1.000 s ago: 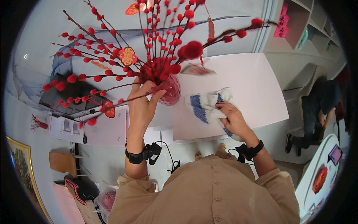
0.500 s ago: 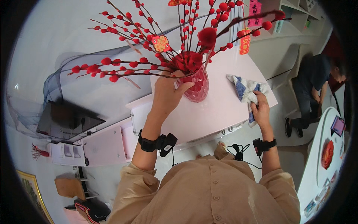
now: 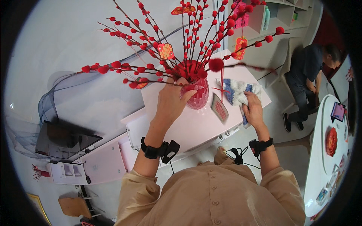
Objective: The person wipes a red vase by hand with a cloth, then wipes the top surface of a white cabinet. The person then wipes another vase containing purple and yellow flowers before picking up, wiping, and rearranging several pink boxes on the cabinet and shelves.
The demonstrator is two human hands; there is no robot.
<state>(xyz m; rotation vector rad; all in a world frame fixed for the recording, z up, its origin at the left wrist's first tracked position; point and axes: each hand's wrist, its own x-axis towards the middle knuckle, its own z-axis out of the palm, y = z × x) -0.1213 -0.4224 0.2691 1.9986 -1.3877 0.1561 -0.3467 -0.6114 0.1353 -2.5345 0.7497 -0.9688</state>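
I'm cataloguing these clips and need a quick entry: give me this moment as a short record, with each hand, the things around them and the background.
Left hand: holding the vase near its rim, thumb on the front
Right hand: on the cloth; gripping or pressing, cannot tell
Vase: pink, patterned, upright
Branches: red-budded, standing in the vase
Cloth: white and blue, rumpled
Card: hanging by a red string
Surface: pale cabinet top
Background: seated person at right, near a white table

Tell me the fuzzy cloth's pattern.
The fuzzy cloth is white with blue patches, seen best in the head view.
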